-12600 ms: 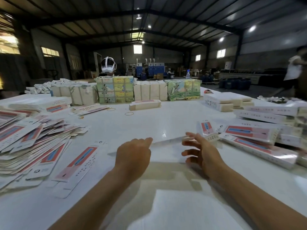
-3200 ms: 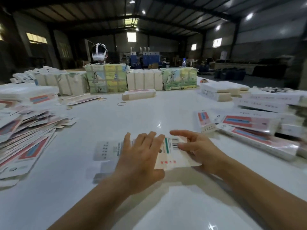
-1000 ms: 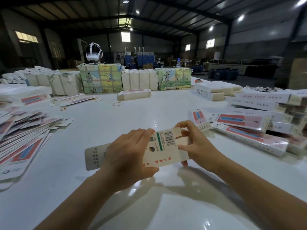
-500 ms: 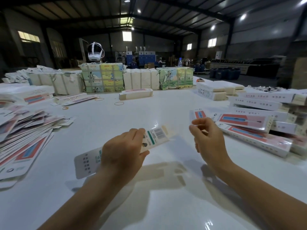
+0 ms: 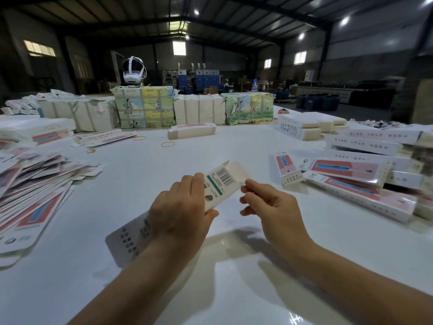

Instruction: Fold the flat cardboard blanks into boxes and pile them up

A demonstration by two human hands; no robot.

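A long white cardboard box point(image 5: 222, 181) with a barcode and a green stripe hangs tilted above the white table point(image 5: 229, 296). My left hand point(image 5: 180, 212) grips its middle, and its near end sticks out under my wrist. The far end flap stands open. My right hand point(image 5: 271, 207) has curled fingers, and its thumb and forefinger pinch the corner of that far end. Flat pink-and-blue blanks point(image 5: 30, 195) lie fanned out at the left. Folded boxes point(image 5: 365, 174) are piled at the right.
Wrapped bundles point(image 5: 144, 110) line the table's far edge, with a white headset point(image 5: 133, 70) on top. One folded box point(image 5: 191, 130) and loose rubber bands point(image 5: 167, 144) lie in front of them. A short box piece point(image 5: 288, 170) rests near the right pile.
My right hand let go of the box, drew away, and has come back to its far end. My left hand turned the box so the far end points away and up.
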